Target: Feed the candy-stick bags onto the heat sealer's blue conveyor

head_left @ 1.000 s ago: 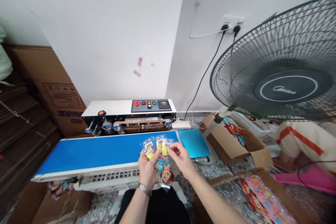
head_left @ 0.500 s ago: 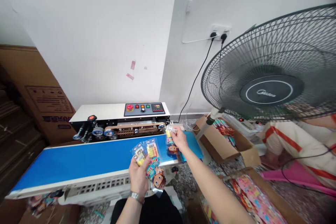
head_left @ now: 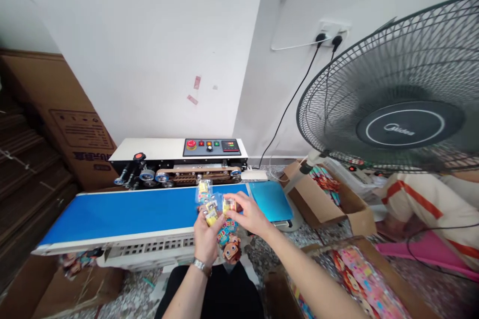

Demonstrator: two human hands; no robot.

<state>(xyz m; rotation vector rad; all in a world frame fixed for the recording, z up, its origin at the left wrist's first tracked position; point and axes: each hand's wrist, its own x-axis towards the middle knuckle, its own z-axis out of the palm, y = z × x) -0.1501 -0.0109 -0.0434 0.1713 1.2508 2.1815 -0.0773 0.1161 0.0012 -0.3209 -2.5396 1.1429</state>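
My left hand (head_left: 206,239) is closed round several clear printed packets (head_left: 229,245) with yellow contents and a cartoon face, over the front edge of the blue belt (head_left: 142,212). Close beside it, my right hand (head_left: 250,213) pinches the top of one packet (head_left: 229,204) at the same bundle. Another packet (head_left: 203,189) lies on the belt at the rollers of the sealing machine (head_left: 149,150), just beyond my left hand. The machine's control panel (head_left: 212,147) shows lit buttons and a display.
A large fan (head_left: 404,127) stands at the right. Open cartons (head_left: 314,202) of colourful packets sit on the floor beside a light blue plate (head_left: 271,199). A seated person's leg (head_left: 419,199) shows at far right. Tall cartons (head_left: 80,134) stand left.
My right hand has let go of the packet at the belt's right end and come back to the bundle in my left hand. That packet has moved left along the machine. The view has shifted.
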